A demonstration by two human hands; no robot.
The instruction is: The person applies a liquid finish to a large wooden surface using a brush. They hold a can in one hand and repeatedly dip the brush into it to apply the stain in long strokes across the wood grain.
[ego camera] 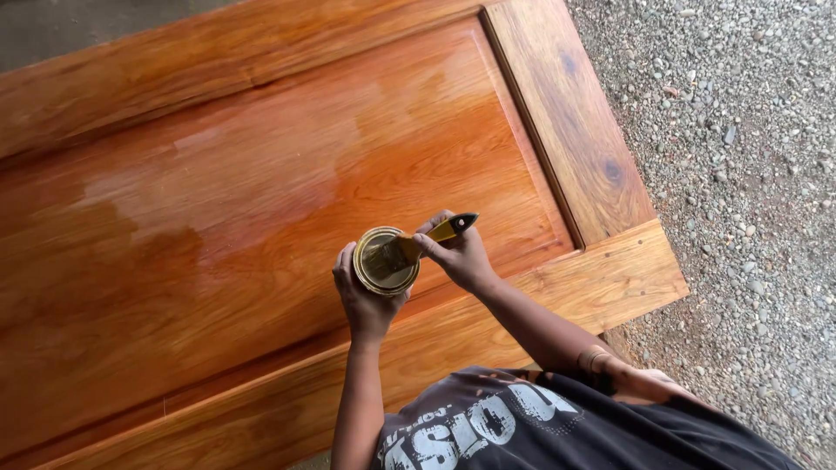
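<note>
Glossy varnished wooden door (pixel 261 174) lies above gravel ground (pixel 749 157).

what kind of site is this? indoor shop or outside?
Probably an outdoor or open-sided woodworking yard: loose gravel ground lies beside a large panelled wooden door, laid flat and glossy. The left hand holds a small open can; the right hand dips a brush.

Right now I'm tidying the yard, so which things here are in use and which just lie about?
In use:
left hand holding the open tin
right hand dipping the brush
wooden door, partly glossy

Lying about:
gravel
</note>
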